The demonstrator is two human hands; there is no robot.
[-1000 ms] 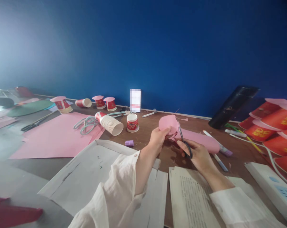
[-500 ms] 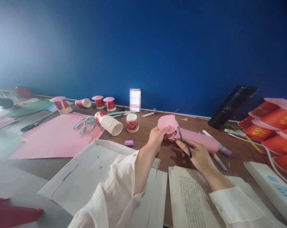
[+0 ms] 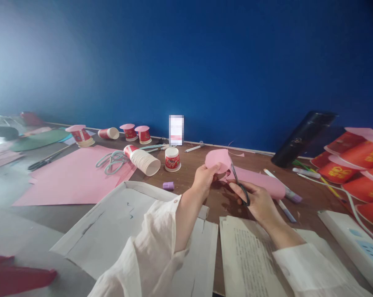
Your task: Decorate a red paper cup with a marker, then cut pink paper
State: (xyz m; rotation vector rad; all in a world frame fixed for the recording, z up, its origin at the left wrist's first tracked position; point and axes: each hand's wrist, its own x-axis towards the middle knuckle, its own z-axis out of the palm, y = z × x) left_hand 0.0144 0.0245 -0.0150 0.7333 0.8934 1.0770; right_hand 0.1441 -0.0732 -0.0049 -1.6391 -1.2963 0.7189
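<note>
My left hand (image 3: 206,177) pinches a rounded piece of pink paper (image 3: 217,160) between thumb and fingers, above the brown tabletop. Black-handled scissors (image 3: 242,192) are in my right hand (image 3: 257,200), fingers through the loops. Their blades point up and away, against the right edge of the pink paper; whether they are parted is hard to see. A dark red patch shows just under the paper, partly hidden. Behind my right hand lies a rolled pink sheet (image 3: 263,180). A thin pink offcut (image 3: 238,154) lies beyond the blades.
Left of my hands stand a red paper cup (image 3: 172,159) and a tipped stack of cups (image 3: 144,161). Green-handled scissors (image 3: 112,161) rest on a pink sheet (image 3: 71,181). At right are a black cylinder (image 3: 302,138), stacked red cups (image 3: 362,159) and a power strip (image 3: 353,239).
Hardly anything differs. Both hands keep their hold on the pink paper and the scissors, and the whole view has shifted very slightly.
</note>
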